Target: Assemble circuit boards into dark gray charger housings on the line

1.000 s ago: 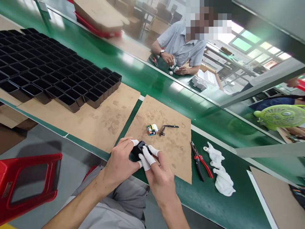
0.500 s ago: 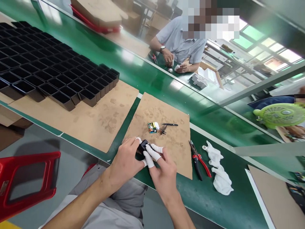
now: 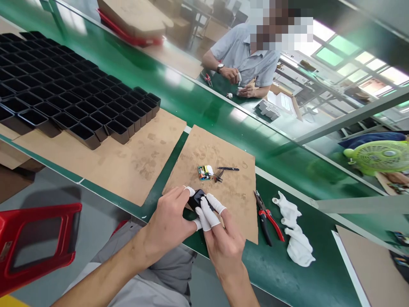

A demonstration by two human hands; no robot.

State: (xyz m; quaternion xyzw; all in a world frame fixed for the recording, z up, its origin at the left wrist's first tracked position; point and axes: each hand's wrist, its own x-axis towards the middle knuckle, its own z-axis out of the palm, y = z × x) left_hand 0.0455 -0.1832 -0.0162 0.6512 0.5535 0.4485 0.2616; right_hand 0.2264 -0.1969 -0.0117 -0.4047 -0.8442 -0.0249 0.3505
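A small black plastic case (image 3: 195,198) is held over the near edge of the cardboard sheet. My left hand (image 3: 172,215) grips it from the left, with white finger cots on its thumb and index finger. On the right side, my right hand (image 3: 222,230) has its white-cotted fingers pressed against the case and closed. The fingers hide much of the case. Just beyond it lies a small circuit board (image 3: 204,172) with yellow and white parts. Beside the board are black tweezers (image 3: 228,169) and a small dark part with a wire (image 3: 219,175).
Red-and-black pliers (image 3: 266,219) and crumpled white gloves (image 3: 295,230) lie at the right. Rows of open black cases (image 3: 83,100) cover the left cardboard. A co-worker (image 3: 244,53) sits across the bench. A red stool (image 3: 68,234) stands at the lower left.
My right hand has shifted slightly right and down, its fingers still on the black case, which is tilted a little differently. Across the bench, the co-worker's hands have moved together.
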